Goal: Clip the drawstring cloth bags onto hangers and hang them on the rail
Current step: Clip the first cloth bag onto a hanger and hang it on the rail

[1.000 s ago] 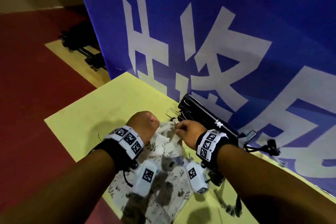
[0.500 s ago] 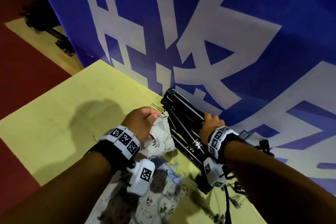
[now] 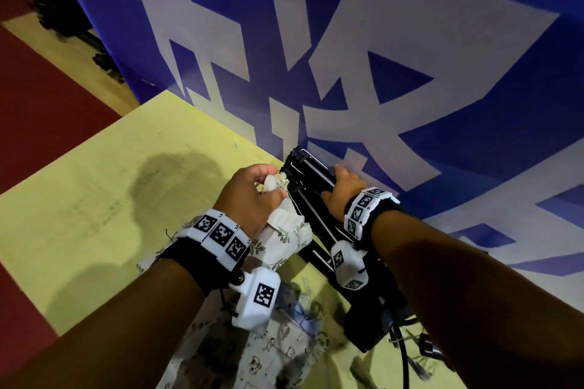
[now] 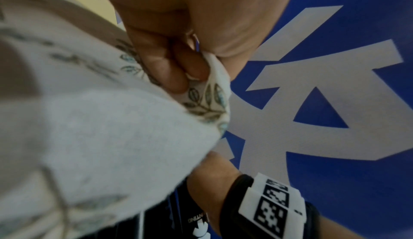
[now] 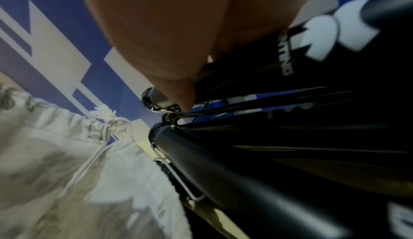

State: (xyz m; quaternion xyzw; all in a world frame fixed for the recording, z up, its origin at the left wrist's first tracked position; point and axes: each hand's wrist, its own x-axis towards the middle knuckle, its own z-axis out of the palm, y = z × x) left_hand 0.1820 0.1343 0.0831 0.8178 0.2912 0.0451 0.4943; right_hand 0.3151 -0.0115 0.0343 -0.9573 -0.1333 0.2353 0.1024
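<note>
your left hand (image 3: 252,196) pinches the gathered top of the leaf-print drawstring bag (image 3: 284,234), thumb and fingers (image 4: 178,71) curled onto the cloth, at the centre of the head view. just right of it, your right hand (image 3: 343,189) is wrapped around the black folded stand (image 3: 311,208), which lies on the yellow table (image 3: 110,183) against the blue banner (image 3: 474,9). another printed bag (image 3: 262,357) lies at the lower centre.

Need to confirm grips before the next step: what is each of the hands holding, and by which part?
Left hand pinches the leaf-print cloth bag at its gathered top edge. Right hand grips the bundle of black hangers near its upper end.
</note>
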